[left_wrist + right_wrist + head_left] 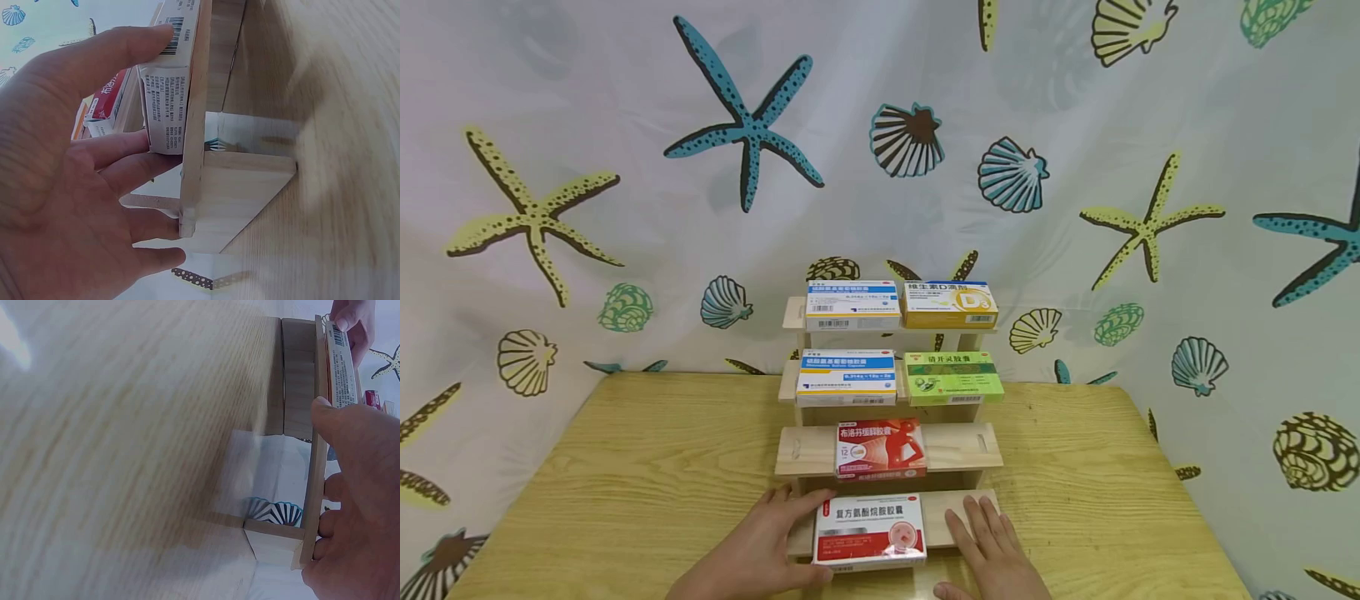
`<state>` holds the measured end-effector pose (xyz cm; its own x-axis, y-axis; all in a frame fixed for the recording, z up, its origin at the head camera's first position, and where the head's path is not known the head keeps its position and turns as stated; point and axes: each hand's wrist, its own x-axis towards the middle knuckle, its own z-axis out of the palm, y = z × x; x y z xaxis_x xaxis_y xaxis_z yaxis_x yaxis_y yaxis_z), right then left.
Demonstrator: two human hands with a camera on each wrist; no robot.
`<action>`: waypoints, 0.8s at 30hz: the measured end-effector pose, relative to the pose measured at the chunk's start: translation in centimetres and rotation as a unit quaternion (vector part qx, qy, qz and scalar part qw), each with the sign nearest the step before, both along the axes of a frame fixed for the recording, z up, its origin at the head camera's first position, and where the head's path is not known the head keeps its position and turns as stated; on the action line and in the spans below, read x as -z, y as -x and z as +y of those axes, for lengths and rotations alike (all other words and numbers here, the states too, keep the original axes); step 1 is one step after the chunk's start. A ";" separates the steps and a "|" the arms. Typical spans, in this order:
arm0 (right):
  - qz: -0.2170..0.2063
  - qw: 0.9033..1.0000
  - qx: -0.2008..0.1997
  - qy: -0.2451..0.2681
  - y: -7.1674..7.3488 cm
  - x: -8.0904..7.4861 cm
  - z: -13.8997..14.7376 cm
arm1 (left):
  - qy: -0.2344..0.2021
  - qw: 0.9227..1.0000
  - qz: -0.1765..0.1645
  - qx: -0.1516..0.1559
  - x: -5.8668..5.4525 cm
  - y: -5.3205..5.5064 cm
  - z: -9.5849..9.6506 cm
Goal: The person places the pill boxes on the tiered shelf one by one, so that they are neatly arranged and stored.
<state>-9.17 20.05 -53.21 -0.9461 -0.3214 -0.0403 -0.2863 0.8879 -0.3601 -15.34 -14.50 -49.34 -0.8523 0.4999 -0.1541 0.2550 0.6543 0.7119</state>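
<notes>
A white and red medicine box (870,533) lies on the lowest step of a wooden stepped rack (947,518). My left hand (760,542) holds this box at its left end, the thumb on its front side and fingers at its end and behind. In the left wrist view, the thumb lies by the barcode of the box (165,112), and the lower fingers reach the step's edge. My right hand (992,554) rests with extended fingers on the right part of the same step, holding no box. Its thumb is near the front edge in the right wrist view.
A red box (880,450) lies one step up. Above it are a blue-white box (847,377) and a green box (955,377). The top step carries another blue-white box (852,304) and a yellow-white box (950,303). A patterned curtain (850,225) hangs behind the wooden table (647,467).
</notes>
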 end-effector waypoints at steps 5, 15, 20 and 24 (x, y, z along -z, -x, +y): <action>-0.015 1.000 0.004 0.004 0.0 -0.2 -0.1 | -0.011 1.000 -0.004 0.009 0.0 0.0 -0.1; -0.015 1.000 -0.009 0.005 0.1 -0.3 0.2 | -0.021 1.000 -0.013 -0.006 -0.3 -0.6 -0.9; -0.048 0.997 0.008 0.053 0.2 -1.0 1.0 | -0.022 1.000 0.017 0.004 -1.0 -0.9 -2.1; -0.055 0.996 0.029 0.061 0.2 -1.9 2.2 | -0.019 0.998 0.062 0.003 -2.0 -0.8 -4.1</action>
